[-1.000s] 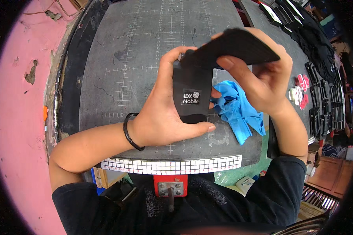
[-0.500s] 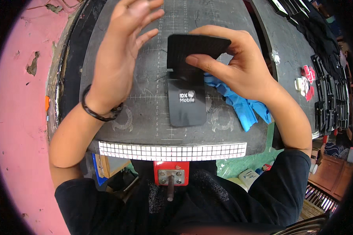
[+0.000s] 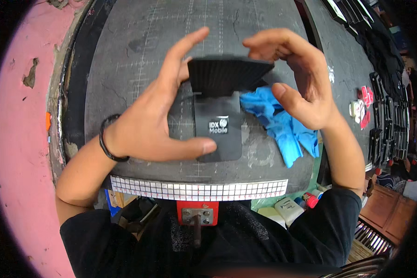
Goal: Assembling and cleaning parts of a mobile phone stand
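A flat black panel (image 3: 217, 144) with a white printed mark lies on the dark table, its long side pointing away from me. At its far end a black ribbed flap (image 3: 224, 76) stands tilted up. My left hand (image 3: 155, 113) is spread wide along the left side, its thumb over the panel's near part and some fingertips hidden behind the flap's left edge. Whether that thumb touches the panel, I cannot tell. My right hand (image 3: 303, 76) is beside the flap's right edge, fingers curved and apart from the thumb, with nothing held.
A crumpled blue cloth (image 3: 287, 127) lies right of the panel. A white gridded ruler strip (image 3: 199, 189) runs along the table's near edge, above a red bracket (image 3: 185, 206). Black parts (image 3: 389, 116) and red and white scraps (image 3: 362, 107) lie on the right surface.
My right hand has let go of the flap and moved right. My left hand has come down and nearer, with its thumb now over the panel. The flap appears more upright.
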`<state>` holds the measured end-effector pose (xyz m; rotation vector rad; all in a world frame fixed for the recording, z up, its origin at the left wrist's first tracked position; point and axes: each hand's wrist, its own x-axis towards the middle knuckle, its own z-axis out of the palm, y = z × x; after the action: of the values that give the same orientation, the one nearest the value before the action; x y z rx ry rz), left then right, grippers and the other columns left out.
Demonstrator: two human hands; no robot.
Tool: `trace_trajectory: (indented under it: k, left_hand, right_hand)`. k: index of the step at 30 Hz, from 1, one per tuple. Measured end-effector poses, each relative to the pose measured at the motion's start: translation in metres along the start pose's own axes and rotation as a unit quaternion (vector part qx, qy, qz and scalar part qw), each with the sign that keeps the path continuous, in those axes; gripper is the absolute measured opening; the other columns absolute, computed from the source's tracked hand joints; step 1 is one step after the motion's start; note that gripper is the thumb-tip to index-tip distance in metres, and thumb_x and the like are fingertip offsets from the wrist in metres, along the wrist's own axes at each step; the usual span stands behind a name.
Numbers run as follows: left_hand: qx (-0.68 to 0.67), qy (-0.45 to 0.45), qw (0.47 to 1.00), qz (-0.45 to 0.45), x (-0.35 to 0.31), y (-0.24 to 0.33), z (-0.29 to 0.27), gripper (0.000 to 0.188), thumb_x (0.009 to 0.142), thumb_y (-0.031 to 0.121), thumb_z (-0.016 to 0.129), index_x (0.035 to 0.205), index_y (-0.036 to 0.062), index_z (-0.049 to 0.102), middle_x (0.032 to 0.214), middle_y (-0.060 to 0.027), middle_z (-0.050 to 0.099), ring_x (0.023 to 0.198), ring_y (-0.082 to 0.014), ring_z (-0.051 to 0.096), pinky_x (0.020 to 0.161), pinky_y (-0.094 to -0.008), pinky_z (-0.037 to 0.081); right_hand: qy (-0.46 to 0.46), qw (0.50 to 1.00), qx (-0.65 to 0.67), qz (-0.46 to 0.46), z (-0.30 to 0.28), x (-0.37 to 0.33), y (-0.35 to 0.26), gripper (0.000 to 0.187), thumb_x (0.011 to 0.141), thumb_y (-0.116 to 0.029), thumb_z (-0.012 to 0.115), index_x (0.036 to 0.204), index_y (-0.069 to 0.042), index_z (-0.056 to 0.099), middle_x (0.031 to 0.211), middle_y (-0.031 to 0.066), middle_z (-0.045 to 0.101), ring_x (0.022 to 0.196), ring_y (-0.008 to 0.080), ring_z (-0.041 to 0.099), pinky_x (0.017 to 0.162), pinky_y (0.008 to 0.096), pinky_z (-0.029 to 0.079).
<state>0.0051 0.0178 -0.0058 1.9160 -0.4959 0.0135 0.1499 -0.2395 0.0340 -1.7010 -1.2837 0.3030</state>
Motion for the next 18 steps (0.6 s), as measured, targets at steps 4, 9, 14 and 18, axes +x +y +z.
trace_trajectory:
  k: [4,9,14,18]
  left_hand:
    - [-0.004,-0.016,1.0,-0.001,0.004,0.007,-0.001,0.13,0.071,0.018,0.089,0.167,0.0039,0.003,0.148,-0.0182,0.051,0.14,-0.0302,0.05,0.121,-0.0435,0.035]
    - [-0.019,-0.018,1.0,0.005,0.004,0.011,0.003,0.13,0.07,0.014,0.09,0.167,0.0066,0.004,0.148,-0.0171,0.052,0.141,-0.0299,0.049,0.121,-0.0421,0.035]
    - [0.031,-0.026,0.999,0.028,0.003,0.01,0.001,0.125,0.07,0.014,0.091,0.166,0.0069,0.012,0.15,-0.0157,0.051,0.143,-0.0282,0.048,0.121,-0.0413,0.036]
    - [0.091,-0.06,0.994,-0.007,0.003,0.01,-0.007,0.114,0.07,0.02,0.092,0.161,0.0051,0.026,0.144,-0.0219,0.058,0.138,-0.0331,0.055,0.117,-0.0416,0.043]
  right_hand:
    - [0.057,0.998,-0.009,-0.015,-0.001,-0.009,0.018,0.043,0.078,-0.011,0.066,0.12,-0.004,0.07,0.094,0.0026,0.069,0.082,0.0112,0.059,0.075,0.0285,0.046]
    - [0.091,0.995,-0.034,-0.015,0.015,-0.008,0.003,0.024,0.082,-0.012,0.071,0.103,-0.001,0.073,0.076,0.0035,0.063,0.072,0.0145,0.058,0.068,0.0314,0.046]
    - [-0.06,0.962,-0.265,0.04,-0.015,-0.008,-0.043,0.032,0.081,-0.029,0.084,0.09,-0.001,0.07,0.081,0.0138,0.065,0.077,0.0324,0.065,0.07,0.0402,0.051]
    - [-0.11,0.96,-0.256,-0.003,-0.003,-0.028,-0.04,0.034,0.079,-0.029,0.085,0.101,-0.004,0.075,0.106,0.0151,0.068,0.097,0.0348,0.068,0.083,0.042,0.054]
